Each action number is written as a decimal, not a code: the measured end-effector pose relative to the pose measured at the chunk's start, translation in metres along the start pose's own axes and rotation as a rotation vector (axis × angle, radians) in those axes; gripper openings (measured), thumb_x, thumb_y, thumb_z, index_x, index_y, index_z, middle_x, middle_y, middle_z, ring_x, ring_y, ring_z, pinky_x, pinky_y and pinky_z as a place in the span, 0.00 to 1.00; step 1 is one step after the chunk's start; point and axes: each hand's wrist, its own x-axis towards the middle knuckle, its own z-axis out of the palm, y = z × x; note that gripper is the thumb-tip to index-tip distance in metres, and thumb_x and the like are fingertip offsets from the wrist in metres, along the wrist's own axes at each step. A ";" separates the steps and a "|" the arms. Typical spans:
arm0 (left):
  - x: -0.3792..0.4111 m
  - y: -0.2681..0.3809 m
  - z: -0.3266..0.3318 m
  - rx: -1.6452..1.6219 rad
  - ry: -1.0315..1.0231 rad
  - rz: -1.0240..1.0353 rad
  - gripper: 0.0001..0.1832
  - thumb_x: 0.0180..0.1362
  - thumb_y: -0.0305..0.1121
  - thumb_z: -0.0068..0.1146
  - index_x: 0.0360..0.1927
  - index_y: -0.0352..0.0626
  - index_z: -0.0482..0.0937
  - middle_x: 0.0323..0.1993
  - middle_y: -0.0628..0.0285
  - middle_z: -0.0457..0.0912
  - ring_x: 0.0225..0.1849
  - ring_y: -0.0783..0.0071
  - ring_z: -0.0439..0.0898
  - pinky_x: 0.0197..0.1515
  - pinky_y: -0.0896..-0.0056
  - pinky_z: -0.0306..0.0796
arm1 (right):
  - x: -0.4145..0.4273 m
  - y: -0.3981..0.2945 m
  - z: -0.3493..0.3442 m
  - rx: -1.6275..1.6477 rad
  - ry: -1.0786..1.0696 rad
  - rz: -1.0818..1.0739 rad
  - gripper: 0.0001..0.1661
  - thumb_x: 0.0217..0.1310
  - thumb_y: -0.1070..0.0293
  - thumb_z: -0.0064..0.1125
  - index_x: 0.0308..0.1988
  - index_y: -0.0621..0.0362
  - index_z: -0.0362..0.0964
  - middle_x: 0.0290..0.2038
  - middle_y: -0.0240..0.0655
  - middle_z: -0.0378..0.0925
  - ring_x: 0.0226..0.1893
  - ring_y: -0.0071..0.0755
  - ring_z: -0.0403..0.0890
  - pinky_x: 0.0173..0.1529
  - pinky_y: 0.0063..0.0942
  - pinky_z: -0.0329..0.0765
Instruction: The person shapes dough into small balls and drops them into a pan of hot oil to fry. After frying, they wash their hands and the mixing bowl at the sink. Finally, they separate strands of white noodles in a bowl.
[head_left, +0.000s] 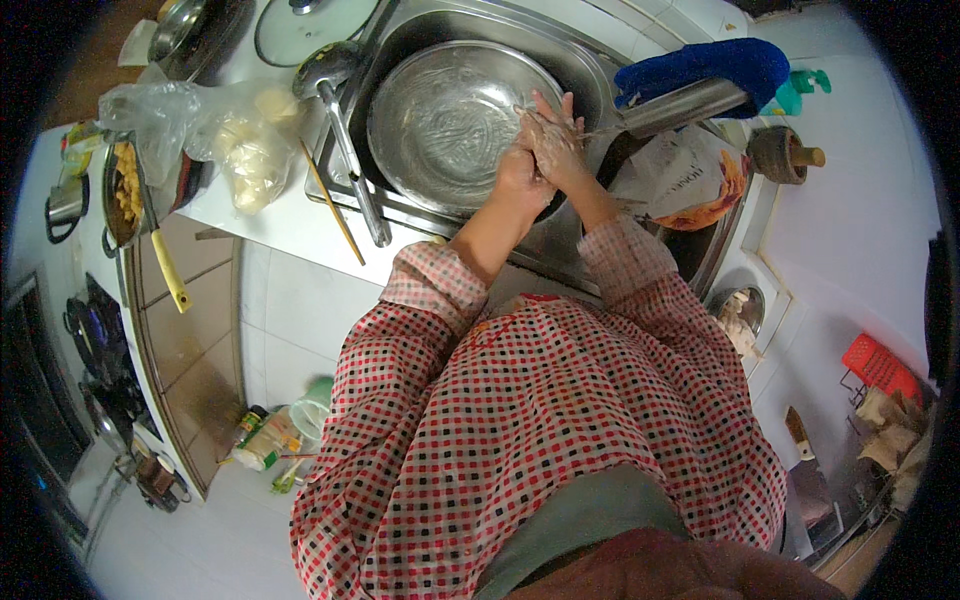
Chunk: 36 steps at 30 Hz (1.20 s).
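Both of my hands meet over the right rim of a wide stainless steel basin (442, 112), whose inside is smeared with a pale film. The basin stands in a metal sink (600, 56). My left hand (521, 174) is curled against the thumb side of my right hand (553, 139) and seems to grip it. Pale, sticky residue coats my right hand, and its fingers are spread. From a metal faucet spout (679, 105), a thin stream of water appears to reach my right hand. A blue cloth (705, 64) covers part of the spout.
A printed bag (679, 176) sits right of the basin, near a stone mortar (776, 154). Leftward are a ladle (345, 142), a chopstick (332, 202), a plastic bag of pale dough-like pieces (251, 161) and a pan of food (124, 187). A glass lid (311, 30) lies behind.
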 end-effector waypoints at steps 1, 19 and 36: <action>-0.001 0.005 -0.005 -0.039 0.006 -0.004 0.21 0.66 0.47 0.37 0.59 0.53 0.62 0.58 0.60 0.68 0.56 0.59 0.68 0.62 0.56 0.60 | 0.002 -0.019 -0.026 0.031 -0.102 0.123 0.23 0.61 0.61 0.43 0.54 0.57 0.65 0.61 0.43 0.60 0.66 0.46 0.52 0.67 0.51 0.46; 0.030 0.035 -0.046 0.369 0.183 -0.134 0.15 0.52 0.32 0.55 0.41 0.36 0.72 0.36 0.52 0.78 0.36 0.58 0.78 0.42 0.57 0.74 | -0.014 -0.028 0.019 2.300 0.188 0.682 0.09 0.58 0.75 0.51 0.41 0.57 0.70 0.45 0.34 0.73 0.47 0.33 0.73 0.50 0.30 0.70; 0.022 -0.005 -0.037 -0.034 -0.152 -0.147 0.15 0.63 0.40 0.41 0.48 0.46 0.71 0.45 0.58 0.76 0.48 0.62 0.75 0.52 0.55 0.69 | 0.032 -0.014 -0.008 1.952 0.195 0.928 0.09 0.61 0.71 0.47 0.38 0.66 0.68 0.33 0.43 0.74 0.27 0.30 0.75 0.34 0.26 0.74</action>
